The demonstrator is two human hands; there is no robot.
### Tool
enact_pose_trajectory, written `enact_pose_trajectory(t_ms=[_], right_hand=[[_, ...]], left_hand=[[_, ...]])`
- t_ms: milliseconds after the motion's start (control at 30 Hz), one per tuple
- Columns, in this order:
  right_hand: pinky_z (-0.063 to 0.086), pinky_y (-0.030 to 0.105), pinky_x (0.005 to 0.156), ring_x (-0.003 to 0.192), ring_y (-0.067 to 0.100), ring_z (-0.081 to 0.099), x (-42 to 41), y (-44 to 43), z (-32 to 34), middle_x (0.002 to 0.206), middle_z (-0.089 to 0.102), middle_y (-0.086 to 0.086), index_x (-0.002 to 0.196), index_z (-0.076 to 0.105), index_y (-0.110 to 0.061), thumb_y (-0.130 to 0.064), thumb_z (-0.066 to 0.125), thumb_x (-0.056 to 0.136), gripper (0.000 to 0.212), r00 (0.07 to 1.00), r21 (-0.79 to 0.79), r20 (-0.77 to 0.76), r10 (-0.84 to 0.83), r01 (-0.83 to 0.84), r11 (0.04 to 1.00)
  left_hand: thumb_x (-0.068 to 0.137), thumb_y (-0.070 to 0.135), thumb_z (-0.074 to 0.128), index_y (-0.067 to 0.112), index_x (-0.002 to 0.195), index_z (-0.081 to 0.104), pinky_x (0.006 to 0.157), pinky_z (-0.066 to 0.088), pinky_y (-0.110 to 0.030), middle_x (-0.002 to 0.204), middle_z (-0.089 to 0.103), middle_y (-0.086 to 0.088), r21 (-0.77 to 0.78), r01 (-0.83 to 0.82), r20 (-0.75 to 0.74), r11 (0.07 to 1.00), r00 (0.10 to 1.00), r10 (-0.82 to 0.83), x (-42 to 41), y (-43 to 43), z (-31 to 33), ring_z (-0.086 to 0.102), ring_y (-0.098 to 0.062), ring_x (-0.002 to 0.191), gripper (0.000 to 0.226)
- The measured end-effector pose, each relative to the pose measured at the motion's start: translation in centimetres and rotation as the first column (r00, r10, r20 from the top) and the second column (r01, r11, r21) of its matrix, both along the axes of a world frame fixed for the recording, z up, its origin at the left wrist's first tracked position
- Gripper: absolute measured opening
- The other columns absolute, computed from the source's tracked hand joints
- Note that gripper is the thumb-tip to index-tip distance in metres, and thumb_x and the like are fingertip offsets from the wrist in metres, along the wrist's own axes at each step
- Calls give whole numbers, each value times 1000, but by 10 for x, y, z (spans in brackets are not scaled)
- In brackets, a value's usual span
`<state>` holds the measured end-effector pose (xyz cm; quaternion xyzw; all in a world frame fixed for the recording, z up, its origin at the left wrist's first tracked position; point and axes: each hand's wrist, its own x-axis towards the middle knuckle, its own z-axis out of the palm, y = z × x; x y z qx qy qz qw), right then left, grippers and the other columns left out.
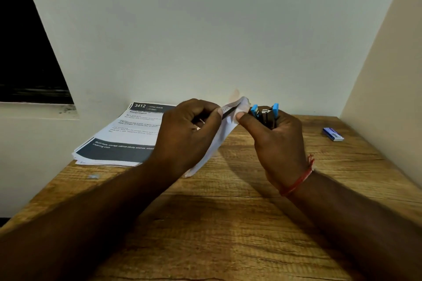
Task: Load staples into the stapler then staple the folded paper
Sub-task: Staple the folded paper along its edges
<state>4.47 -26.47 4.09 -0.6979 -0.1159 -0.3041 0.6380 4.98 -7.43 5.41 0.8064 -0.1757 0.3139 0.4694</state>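
Head view: left hand (pixel 189 130) pinches paper (pixel 219 142), right hand (pixel 279 143) grips stapler (pixel 266 113) beside its corner; loading seems done, stapling remains.

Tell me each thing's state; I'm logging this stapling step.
Paper: folded, off the table, held by left grip.
Stapler: held in right grip, at the paper's top corner, thumb on the paper.
Staple box: looks shut, flat on table.
Paper stack: flat at the table's left.
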Motion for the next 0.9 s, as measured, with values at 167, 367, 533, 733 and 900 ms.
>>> enact_pose_trajectory(t_ms=[167, 367, 533, 733, 900], right_hand=[[40, 25, 50, 44, 5, 42, 7, -1, -2, 50, 50, -11, 86, 77, 5, -20, 85, 98, 28, 994, 107, -91, 59, -49, 993], [39, 27, 51, 46, 13, 42, 6, -3, 0, 53, 47, 3, 90, 68, 15, -17, 83, 99, 36, 991, 139, -79, 107, -96, 986], [31, 27, 47, 48, 26, 30, 10, -14, 8, 58, 37, 17, 100, 68, 12, -18, 79, 102, 32, 988, 232, -93, 122, -98, 968], [29, 25, 44, 42, 13, 42, 22, -24, 6, 84, 66, 16, 121, 72, 6, -15, 72, 106, 26, 960, 463, -127, 248, -164, 871], [34, 21, 43, 64, 15, 71, 21, -23, 3, 90, 76, 5, 108, 76, -11, -4, 63, 108, 15, 883, 616, -156, 442, -263, 743]], left_hand=[[109, 30, 73, 33, 96, 84, 79, 59, -29, 93, 83, 15, -63, 46, -79, 997, 996, -51, 4, 1, 1, 78, -10, 92, 17], [113, 34, 67, 32, 101, 83, 85, 54, -14, 99, 83, 16, -65, 83, -58, 994, 995, -87, 3, 3, -3, 76, -1, 100, 21], [107, 60, 60, 31, 146, 66, 100, 47, -8, 139, 72, 17, -202, 85, -122, 976, 986, -112, 8, 15, -6, 66, 5, 127, 50], [84, 77, 83, 27, 155, 57, 119, 54, -56, 146, 76, 4, -657, -46, -420, 752, 851, -315, 19, 33, -6, 74, -20, 133, 91], [97, 32, 79, 19, 149, 68, 111, 58, -64, 141, 80, -6, -855, 152, -277, 496, 674, -685, 20, 30, -12, 78, -29, 131, 55]])
